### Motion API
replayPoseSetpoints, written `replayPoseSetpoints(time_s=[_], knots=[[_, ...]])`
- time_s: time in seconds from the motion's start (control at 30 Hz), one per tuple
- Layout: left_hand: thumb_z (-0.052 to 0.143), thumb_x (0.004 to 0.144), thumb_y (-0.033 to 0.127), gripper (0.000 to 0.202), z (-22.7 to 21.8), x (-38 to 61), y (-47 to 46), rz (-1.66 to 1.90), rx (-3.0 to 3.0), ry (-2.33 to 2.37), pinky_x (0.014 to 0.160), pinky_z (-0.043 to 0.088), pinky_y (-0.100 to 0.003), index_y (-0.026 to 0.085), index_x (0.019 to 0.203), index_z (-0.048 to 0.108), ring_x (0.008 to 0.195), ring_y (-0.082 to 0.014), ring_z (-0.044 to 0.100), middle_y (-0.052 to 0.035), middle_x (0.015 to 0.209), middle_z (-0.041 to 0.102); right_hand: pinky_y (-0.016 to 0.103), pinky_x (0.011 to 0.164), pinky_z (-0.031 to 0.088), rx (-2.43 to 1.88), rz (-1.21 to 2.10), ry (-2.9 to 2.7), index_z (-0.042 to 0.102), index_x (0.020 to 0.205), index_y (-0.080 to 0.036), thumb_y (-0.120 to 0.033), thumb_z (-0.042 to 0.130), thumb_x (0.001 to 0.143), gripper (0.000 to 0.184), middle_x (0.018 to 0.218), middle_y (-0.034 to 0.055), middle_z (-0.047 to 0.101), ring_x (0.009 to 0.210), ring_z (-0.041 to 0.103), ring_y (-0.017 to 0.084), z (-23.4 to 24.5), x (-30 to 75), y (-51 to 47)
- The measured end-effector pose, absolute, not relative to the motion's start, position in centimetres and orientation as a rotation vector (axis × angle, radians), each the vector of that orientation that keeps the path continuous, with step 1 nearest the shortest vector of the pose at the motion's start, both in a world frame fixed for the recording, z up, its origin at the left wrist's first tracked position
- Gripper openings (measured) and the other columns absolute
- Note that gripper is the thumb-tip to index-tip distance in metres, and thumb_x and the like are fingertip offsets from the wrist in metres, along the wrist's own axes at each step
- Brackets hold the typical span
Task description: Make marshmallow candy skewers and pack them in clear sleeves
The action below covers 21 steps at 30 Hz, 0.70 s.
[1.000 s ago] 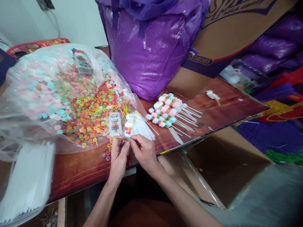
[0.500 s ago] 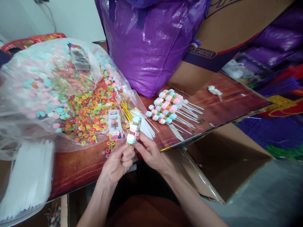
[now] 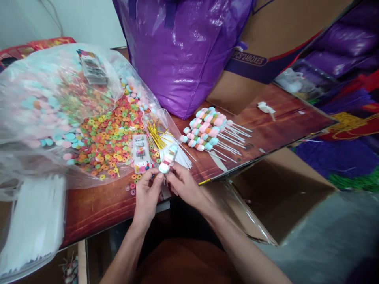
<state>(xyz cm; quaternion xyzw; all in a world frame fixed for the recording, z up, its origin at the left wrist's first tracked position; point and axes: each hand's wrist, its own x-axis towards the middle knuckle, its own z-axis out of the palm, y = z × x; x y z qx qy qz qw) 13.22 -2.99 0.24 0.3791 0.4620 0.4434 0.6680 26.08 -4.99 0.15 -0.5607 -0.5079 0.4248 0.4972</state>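
My left hand [image 3: 147,192] and my right hand [image 3: 184,182] meet at the near edge of the wooden table [image 3: 275,130]. Between their fingertips they pinch the lower end of a candy skewer [image 3: 167,159], a short stack of pastel sweets in a clear wrapper that tilts up to the right. Just behind it lie a small printed label card [image 3: 140,152], a bundle of gold twist ties [image 3: 156,135] and white sticks [image 3: 181,157]. Farther right, several finished candy skewers [image 3: 204,128] lie side by side with their sticks pointing right.
A big clear bag of coloured ring candies [image 3: 103,138] spreads over the table's left. A purple bag [image 3: 183,51] and a cardboard box [image 3: 281,43] stand behind. An open carton [image 3: 275,193] sits below the table's right edge. A pack of white sleeves [image 3: 32,225] lies at the near left.
The wrapped skewer has turned in my fingers from upright to tilted right. My hands shifted slightly and the view drifted down and left.
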Motion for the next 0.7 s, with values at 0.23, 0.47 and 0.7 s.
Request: replayPoseSetpoints(time_s=[0.23,0.47,0.7], knots=[[0.095,0.052,0.024,0.042,1.1,13.3,-1.4,0.814,0.303,0.878,0.039,0.021,-0.01,0.013,0.074,0.061,0.046,-0.0008,0.033,0.0084,0.057,0.043,0.029,0.08,0.052,-1.3,0.156,-1.728,0.067,0.112,-0.02,-0.013,0.044,0.1,0.028,0.105,0.0104,0.072,0.095,0.067,0.018,-0.6,26.6,-6.0],[0.093,0.058,0.022,0.037,1.4,14.1,-2.6,0.803,0.195,0.798,0.04,0.028,-0.01,0.015,0.075,0.061,0.049,-0.0023,0.044,0.0064,0.061,0.051,0.033,0.07,0.049,-1.202,-0.151,-1.792,0.065,0.098,-0.018,-0.012,0.052,0.096,0.015,0.087,0.0097,0.071,0.079,0.064,0.02,-0.3,26.8,-5.4],[0.074,0.079,0.052,0.037,2.2,14.7,-2.7,0.814,0.374,0.719,0.075,0.053,-0.027,0.017,0.094,0.07,0.082,-0.0165,0.065,-0.0035,0.087,0.069,0.029,0.066,0.044,-1.421,0.453,-1.342,0.053,0.083,-0.021,-0.017,0.046,0.097,0.016,0.075,0.0011,0.057,0.069,0.053,0.015,0.9,25.0,-6.4]])
